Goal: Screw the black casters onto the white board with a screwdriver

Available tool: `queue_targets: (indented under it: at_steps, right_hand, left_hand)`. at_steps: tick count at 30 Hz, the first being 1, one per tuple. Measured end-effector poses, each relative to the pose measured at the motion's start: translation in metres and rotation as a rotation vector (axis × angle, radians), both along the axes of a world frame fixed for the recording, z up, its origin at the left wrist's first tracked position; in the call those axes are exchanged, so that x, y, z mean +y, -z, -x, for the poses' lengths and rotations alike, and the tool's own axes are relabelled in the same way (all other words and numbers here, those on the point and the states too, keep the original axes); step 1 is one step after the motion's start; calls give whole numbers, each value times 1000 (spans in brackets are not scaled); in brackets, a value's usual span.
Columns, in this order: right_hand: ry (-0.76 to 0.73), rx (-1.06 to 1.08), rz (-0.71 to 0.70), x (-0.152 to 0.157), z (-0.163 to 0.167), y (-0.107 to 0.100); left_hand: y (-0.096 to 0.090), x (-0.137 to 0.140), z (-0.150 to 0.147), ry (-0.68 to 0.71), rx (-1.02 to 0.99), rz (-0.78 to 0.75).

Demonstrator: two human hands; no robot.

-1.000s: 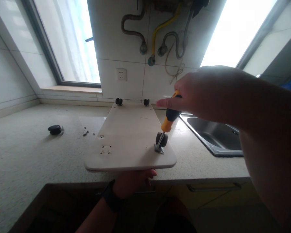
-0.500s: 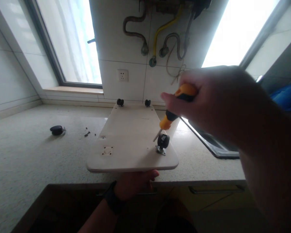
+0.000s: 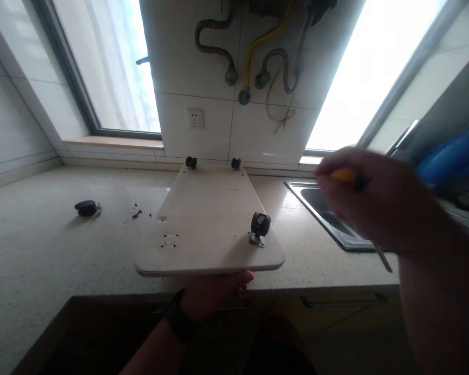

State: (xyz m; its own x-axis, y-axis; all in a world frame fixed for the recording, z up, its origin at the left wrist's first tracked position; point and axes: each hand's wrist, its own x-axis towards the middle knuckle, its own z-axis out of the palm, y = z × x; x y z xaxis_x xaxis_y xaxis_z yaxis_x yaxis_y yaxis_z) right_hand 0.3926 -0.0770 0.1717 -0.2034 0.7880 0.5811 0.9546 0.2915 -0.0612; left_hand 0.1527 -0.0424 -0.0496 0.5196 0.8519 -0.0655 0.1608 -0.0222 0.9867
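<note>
A pale board (image 3: 207, 208) with rounded corners lies on the counter, underside up. Beneath its near edge is my left hand (image 3: 214, 294), gripping it from below; the thumb shows and most fingers are hidden. One caster (image 3: 260, 225) stands on a metal plate at the board's near right corner. Two more, a far left caster (image 3: 191, 162) and a far right caster (image 3: 235, 163), sit at the back. Screw holes (image 3: 169, 240) mark the near left corner. My right hand (image 3: 359, 192), blurred, is closed round a yellow and black screwdriver (image 3: 343, 175) in front of the sink, its shaft pointing down.
A loose black caster (image 3: 86, 208) lies on the speckled counter (image 3: 101, 250), left of the board. Several small screws (image 3: 136, 213) are scattered between them. The metal sink (image 3: 316, 208) is at the right, with a blue bag-like item (image 3: 453, 156) behind. Pipes (image 3: 246, 62) hang on the tiled wall.
My right hand has pulled the screwdriver away from the near right caster, to the right and over beside the sink. My left hand stays under the board, and the view has shifted slightly.
</note>
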Motion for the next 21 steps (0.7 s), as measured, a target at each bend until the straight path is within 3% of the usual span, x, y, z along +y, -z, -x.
queue_targets:
  at_steps: [1,3,6,11,21]
  right_hand:
    - [-30,110,76,3,6,13]
    - [-27,125,324,13,14,37]
    - [-68,137,491,28,17,63]
    - [-126,167,512,42,11,77]
    - [-141,210,535,50,18,82]
  left_hand:
    - [1,0,0,-1,7,2]
    - [2,0,0,-13,6,24]
    - [4,0,1,-13,-8,48]
    - [7,0,1,-7,-22,47]
    - [5,0,2,-15,7,40]
